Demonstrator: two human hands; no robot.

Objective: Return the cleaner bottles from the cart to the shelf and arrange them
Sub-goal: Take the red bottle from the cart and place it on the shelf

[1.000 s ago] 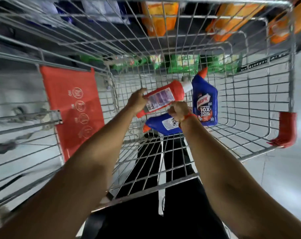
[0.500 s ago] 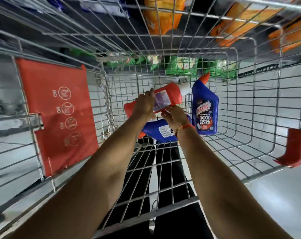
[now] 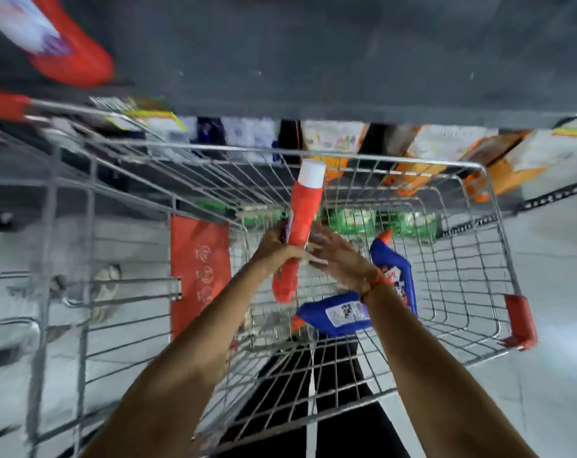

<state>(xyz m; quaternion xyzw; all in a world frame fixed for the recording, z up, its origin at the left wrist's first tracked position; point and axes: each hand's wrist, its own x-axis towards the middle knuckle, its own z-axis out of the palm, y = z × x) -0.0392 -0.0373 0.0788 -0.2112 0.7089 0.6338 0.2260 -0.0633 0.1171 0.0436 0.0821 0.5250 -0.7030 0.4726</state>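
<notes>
My left hand (image 3: 275, 244) grips a red cleaner bottle (image 3: 302, 223) with a white cap, held upright above the wire cart (image 3: 498, 226). Beside the bottle, my right hand (image 3: 338, 259) has its fingers spread and holds nothing. Two blue cleaner bottles remain in the cart: one (image 3: 338, 314) lies flat on the floor of the basket, the other (image 3: 398, 269) leans behind my right wrist. The dark shelf board (image 3: 346, 61) runs across the top of the view, with another red bottle (image 3: 65, 51) blurred at its far left.
A red child-seat flap (image 3: 199, 269) hangs on the cart's left side. Orange packs (image 3: 422, 166) and green packs (image 3: 353, 219) fill lower shelves beyond the cart. A second wire cart (image 3: 59, 292) stands at the left. Red corner bumper (image 3: 520, 320) at right.
The red bottle has been lifted from lying across to upright, higher above the basket. My right hand has come off the blue bottle and opened. The view has tilted up toward the shelf.
</notes>
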